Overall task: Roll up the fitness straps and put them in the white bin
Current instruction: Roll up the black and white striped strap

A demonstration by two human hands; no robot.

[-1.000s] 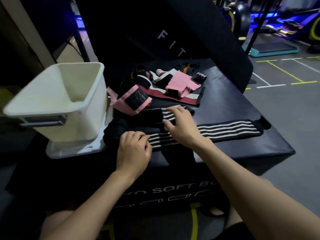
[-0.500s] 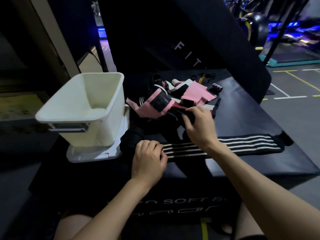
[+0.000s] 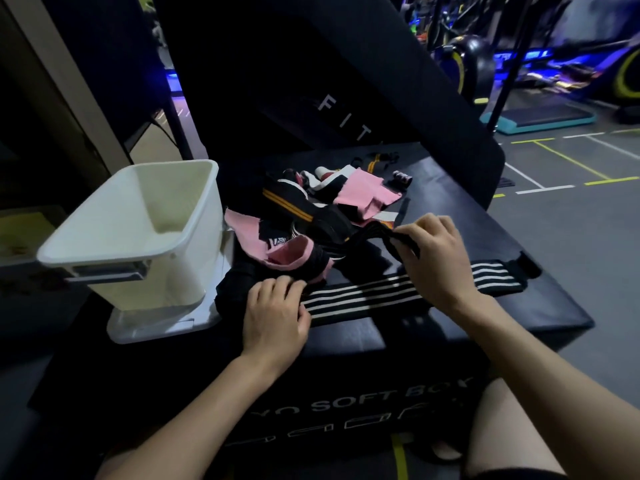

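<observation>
So you were working on top of that big black soft box (image 3: 433, 327), and honestly the job had barely started as far as I could tell. The white bin (image 3: 138, 233) sat at the box's left edge on what looked like its lid, and from what I could see of the inside it had no straps in it, though part of the bottom was hidden by the near wall. The pile of straps (image 3: 311, 213) was right beside the bin, a tangle of pink, black and orange-striped ones, none of them rolled as far as I could make out. In front of the pile the black strap with white stripes (image 3: 363, 296) lay flat across the box, running from your left hand out toward the right edge, with no coil that I could see. Your left hand (image 3: 275, 315) had its fingers curled down on the left end of that striped strap, looked like it was gripping the end to begin a roll, though I couldn't see a coil under the fingers. Your right hand (image 3: 436, 258) was up off the box, pinching a separate black strap (image 3: 377, 233) that trailed back into the pile. So basically everything was left: roll the striped one, drop it in, then work through the whole heap.
</observation>
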